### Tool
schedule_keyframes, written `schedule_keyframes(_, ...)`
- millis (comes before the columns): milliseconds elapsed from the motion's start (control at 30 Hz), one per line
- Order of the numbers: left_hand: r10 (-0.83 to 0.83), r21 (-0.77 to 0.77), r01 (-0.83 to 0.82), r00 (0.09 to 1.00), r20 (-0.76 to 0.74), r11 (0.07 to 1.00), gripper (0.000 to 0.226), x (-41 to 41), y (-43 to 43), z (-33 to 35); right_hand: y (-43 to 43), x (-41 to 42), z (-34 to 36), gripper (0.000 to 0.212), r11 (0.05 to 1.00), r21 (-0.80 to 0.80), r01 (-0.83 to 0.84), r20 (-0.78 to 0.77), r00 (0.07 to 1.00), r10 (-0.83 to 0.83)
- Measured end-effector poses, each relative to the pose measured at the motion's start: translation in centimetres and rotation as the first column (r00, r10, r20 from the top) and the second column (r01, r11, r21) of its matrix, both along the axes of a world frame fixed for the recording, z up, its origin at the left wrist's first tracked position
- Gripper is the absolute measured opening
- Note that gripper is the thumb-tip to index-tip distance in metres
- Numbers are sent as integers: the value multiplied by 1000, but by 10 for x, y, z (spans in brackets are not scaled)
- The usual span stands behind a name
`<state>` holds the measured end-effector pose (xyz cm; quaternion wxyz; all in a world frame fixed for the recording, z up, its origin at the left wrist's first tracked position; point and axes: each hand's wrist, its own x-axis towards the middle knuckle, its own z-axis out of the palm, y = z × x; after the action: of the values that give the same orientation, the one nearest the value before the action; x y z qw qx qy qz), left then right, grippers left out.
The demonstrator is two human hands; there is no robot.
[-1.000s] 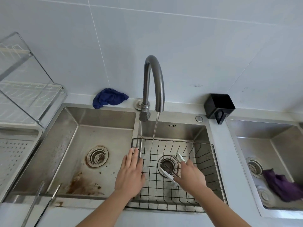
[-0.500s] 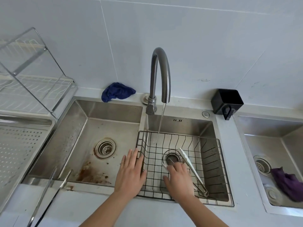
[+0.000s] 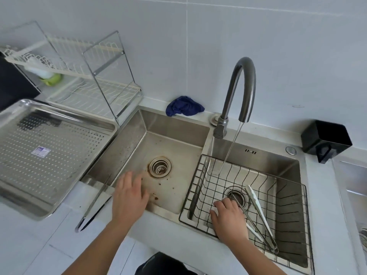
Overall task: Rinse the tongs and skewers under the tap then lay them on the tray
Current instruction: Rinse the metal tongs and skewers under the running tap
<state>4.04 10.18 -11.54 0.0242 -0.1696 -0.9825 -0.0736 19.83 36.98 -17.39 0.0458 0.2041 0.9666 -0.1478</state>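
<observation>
Nearest the person, the left hand (image 3: 129, 197) hovers flat over the front edge of the left sink basin (image 3: 168, 135), fingers spread and gripping nothing. Just beside it to its left, a pair of metal tongs (image 3: 93, 205) lies across the basin's front corner and the counter (image 3: 29, 245), its looped end toward the person; hand and tongs are not touching.

The right hand (image 3: 228, 219) is down inside the wire basket (image 3: 294, 219) that sits in the right basin, palm down, fingers loosely curled; whether it grips anything cannot be told. Touching its right side, white-tipped tongs (image 3: 258, 213) lie on the basket floor, tips by the drain (image 3: 237, 196).

Farther back, a thin stream of water (image 3: 231, 147) falls from the tap (image 3: 241, 86) into the basket's rear part, clear of hand and tongs.

To the left, the perforated steel tray (image 3: 49, 155) rests on the counter, holding no utensils. Behind it stands a dish rack (image 3: 89, 80). A blue cloth (image 3: 183, 108) lies at the wall.
</observation>
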Motion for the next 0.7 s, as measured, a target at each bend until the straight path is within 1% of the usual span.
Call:
schedule_keyframes(67,46,-58,-47,999,-20,997,48,-7,-20,0,1,-1,-2,34,1000,4,2,17,1000,-2)
schedule_keyframes(167,159,-112,-158,987,-4,981,55,-14,-39,0,0,-1,-2,36,1000,0,1,29,1000,-1)
schedule_keyframes(233,256,-123,-248,966,49,961,62,-16,-47,0,1,-1,-2,36,1000,-8,5,31,1000,-5)
schedule_keyframes(367,440,-139,-420,877,191,897,71,-17,-57,0,2,-1,-1,38,1000,-16,8,48,999,-7)
schedule_keyframes(467,442,-117,-426,866,235,897,61,-18,-62,-3,2,-1,-1,38,1000,-25,7,53,999,-5)
schedule_keyframes(567,419,-124,-400,878,230,908,49,-20,-66,-4,3,0,-3,38,999,-33,7,50,999,-5)
schedule_keyframes(700,404,-82,-396,883,238,915,55,-20,-70,-6,4,0,-5,38,999,-40,9,43,999,-7)
